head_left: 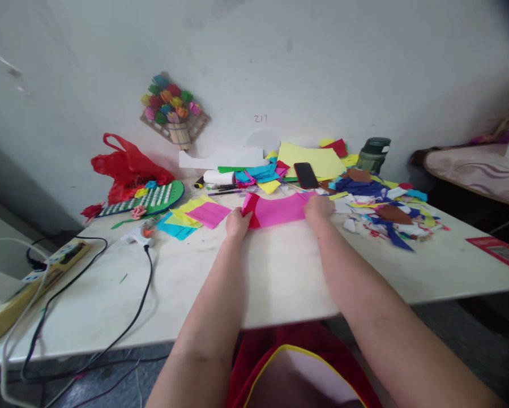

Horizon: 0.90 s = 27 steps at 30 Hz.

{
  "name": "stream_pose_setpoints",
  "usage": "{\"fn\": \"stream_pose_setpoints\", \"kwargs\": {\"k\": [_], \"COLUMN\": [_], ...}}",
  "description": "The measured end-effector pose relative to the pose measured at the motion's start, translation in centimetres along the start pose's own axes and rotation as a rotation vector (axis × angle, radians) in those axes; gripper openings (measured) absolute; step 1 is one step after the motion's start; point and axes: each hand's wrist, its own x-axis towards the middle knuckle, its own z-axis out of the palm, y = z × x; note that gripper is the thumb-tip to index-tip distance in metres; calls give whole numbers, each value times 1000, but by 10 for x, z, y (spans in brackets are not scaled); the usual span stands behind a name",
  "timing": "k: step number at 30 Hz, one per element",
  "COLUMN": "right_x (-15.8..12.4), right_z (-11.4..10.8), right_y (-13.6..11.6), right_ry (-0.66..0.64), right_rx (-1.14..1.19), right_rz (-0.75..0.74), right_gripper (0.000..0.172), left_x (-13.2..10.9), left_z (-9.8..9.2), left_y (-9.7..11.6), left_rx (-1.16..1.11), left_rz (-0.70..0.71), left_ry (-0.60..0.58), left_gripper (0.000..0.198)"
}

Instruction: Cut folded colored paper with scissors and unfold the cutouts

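Note:
Between my two hands a strip of pink paper [279, 211] is stretched out just over the white table. A red piece of paper [252, 211] lies against its left end. My left hand [238, 222] pinches that left end, and my right hand [319, 209] is closed around the right end. To the left of my left hand, a small pink sheet [209, 214] rests on yellow and blue papers [175, 229]. Behind the strip are blue papers [260, 172] and a dark phone [306, 175] on a large yellow sheet [317, 158].
A glue gun [138, 235] with a black cord lies at left, near a power strip [54, 266]. A red plastic bag [124, 167] and a green board [161, 198] stand behind. At right are paper scraps [394, 215] and a green bottle [373, 154].

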Motion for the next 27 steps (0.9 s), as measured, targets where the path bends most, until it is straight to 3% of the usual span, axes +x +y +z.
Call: {"fn": "stream_pose_setpoints", "kwargs": {"k": [5, 9, 15, 22, 27], "right_x": [-6, -12, -17, -1, 6], "right_z": [-5, -2, 0, -7, -5], "right_y": [-2, -11, -22, 3, 13], "right_ry": [213, 271, 153, 21, -96], "right_rx": [42, 85, 61, -65, -34], "right_rz": [-12, -43, -235, 65, 124], "right_gripper": [29, 35, 37, 33, 35], "left_x": [1, 3, 2, 2, 1], "left_z": [2, 3, -1, -3, -4], "left_y": [0, -2, -4, -4, -4], "left_rx": [-56, -110, -86, -75, -92], "left_rz": [8, -13, -57, -84, -86], "left_ry": [35, 71, 99, 86, 76], "left_gripper": [20, 20, 19, 21, 20]}}
